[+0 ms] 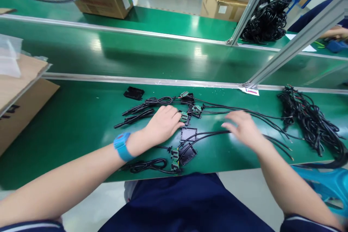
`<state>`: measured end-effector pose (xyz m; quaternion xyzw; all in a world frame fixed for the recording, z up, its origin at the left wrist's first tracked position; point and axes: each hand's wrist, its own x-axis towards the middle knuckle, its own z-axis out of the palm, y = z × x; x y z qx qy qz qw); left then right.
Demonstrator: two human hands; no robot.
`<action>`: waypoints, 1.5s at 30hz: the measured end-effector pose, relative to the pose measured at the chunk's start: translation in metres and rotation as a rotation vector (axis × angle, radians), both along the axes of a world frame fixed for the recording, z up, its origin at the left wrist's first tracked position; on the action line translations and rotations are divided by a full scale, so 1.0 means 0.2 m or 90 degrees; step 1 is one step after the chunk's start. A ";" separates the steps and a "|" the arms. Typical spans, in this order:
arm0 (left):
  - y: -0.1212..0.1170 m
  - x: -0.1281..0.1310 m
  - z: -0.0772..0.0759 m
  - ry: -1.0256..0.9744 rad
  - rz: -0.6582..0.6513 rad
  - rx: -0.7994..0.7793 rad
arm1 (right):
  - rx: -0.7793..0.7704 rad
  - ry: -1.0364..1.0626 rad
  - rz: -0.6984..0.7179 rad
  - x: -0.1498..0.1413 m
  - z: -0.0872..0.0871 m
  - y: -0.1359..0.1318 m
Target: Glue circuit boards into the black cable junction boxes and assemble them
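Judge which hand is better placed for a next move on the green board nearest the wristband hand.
Left, probably: the left hand has its fingertips at that green board, while the right hand is farther off, near black cables.

Bench light: bright, fairly even, prob. o/h lamps out of shot
Green surface (152, 61): white glare spots here, approx. lamp reflections, w/ soft dark band across
R hand (243, 128): slightly blurred, fingers smeary
Circuit boards (197, 110): visible, fine detail soft
Edges: wide-angle stretch, esp. forearms (62, 181)
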<state>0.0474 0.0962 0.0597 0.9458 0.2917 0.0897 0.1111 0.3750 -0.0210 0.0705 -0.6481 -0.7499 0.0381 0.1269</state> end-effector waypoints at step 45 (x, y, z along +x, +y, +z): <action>-0.56 -0.19 0.02 0.075 0.144 -0.497 | 0.192 0.208 0.177 -0.66 -0.24 -0.23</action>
